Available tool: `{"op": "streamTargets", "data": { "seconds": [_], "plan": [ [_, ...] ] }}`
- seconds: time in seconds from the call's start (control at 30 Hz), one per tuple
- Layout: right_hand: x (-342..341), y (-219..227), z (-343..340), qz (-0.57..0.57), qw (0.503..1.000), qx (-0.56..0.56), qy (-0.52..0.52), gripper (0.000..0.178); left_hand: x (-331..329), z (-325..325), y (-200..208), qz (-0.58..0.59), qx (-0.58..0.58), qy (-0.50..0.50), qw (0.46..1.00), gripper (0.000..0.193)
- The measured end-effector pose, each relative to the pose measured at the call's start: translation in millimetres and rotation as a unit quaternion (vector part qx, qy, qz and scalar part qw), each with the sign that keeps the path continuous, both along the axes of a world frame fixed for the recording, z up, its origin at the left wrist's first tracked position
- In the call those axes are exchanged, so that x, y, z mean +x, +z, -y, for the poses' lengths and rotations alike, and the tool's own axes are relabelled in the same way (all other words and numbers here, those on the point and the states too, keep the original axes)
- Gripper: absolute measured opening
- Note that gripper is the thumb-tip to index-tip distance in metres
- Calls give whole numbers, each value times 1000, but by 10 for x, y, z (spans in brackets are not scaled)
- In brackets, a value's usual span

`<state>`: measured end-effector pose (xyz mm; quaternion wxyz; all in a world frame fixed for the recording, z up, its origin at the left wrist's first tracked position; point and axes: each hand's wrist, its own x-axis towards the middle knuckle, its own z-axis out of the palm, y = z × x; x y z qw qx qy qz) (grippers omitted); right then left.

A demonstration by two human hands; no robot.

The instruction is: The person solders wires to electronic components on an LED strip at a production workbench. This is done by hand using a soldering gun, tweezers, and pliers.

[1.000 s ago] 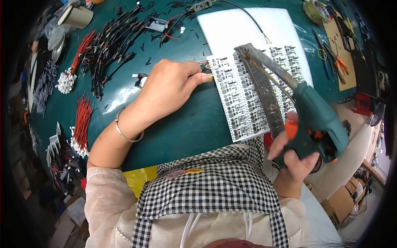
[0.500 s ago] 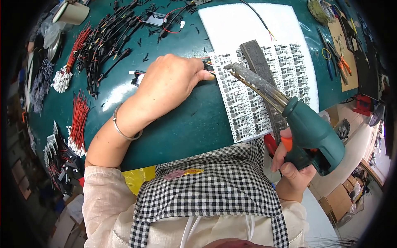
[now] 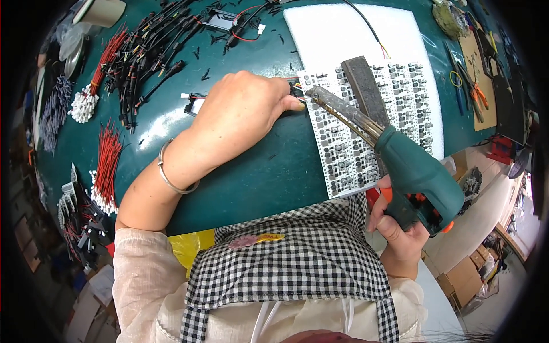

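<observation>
My left hand [image 3: 243,111] lies palm down at the left edge of a white circuit board panel [image 3: 343,166]. Its thumb and fingertips pinch a thin cable [image 3: 296,88], whose coloured wire ends reach the panel's upper left corner; the rest of it is hidden by the hand. In my right hand [image 3: 403,237] is a green soldering gun [image 3: 420,166], gripped by its handle with a finger at the orange trigger. Its dirty metal tip slants over the panel and ends close to the wires. Whether they touch I cannot tell. A dark grey bar [image 3: 365,88] rests across the panel.
White foam [image 3: 354,34] lies under the panel. Black cables [image 3: 154,51] are heaped at the far left, beside bundles of red wires [image 3: 108,160] with white connectors. A small framed module [image 3: 220,22] sits beyond my left hand. Pliers [image 3: 476,91] lie at the right.
The soldering gun has shifted left, bringing its tip nearer the panel's left edge and the wires. The left hand keeps its pinch; the whole view has shifted slightly.
</observation>
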<state>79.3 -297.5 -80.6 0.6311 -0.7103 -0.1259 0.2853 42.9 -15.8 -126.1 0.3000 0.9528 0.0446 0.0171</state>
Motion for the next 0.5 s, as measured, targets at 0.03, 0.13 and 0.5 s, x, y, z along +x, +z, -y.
{"op": "streamTargets", "data": {
  "seconds": [0.03, 0.13, 0.5],
  "plan": [
    [-2, 4, 0, 4, 1000, -10, 1, 62, -2, 1, 0, -1, 0, 1, 1000, 27],
    [-9, 24, -8, 1, 1000, -26, -6, 64, 9, 3, 3, 0, -4, 1, 1000, 27],
    [77, 204, -68, -81, 988, 71, -114, 71, 22, 16, 80, -48, 0, 8, 999, 29]
  ]
}}
